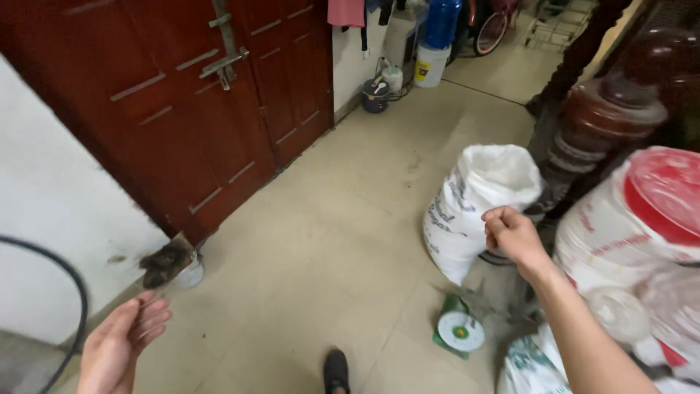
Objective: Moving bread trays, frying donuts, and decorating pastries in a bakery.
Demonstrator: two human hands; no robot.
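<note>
Our hands hung over the tiled floor (328,241) beside the sacks.

At the far left our left hand (120,346) was open and empty, fingers loosely spread near a black cable (73,292). Farther right, a green kitchen scale (459,332) sat on the floor below our right hand (510,232), curled shut and empty as far as we could see, just in front of the white woven sack (474,204), standing upright.

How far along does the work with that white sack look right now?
Done: the white sack stands on the floor, its top open. In hand: the right hand, curled, is raised in front of the sack; the left hand is open and empty. Left: the green dial scale on the floor carries nothing.
</note>
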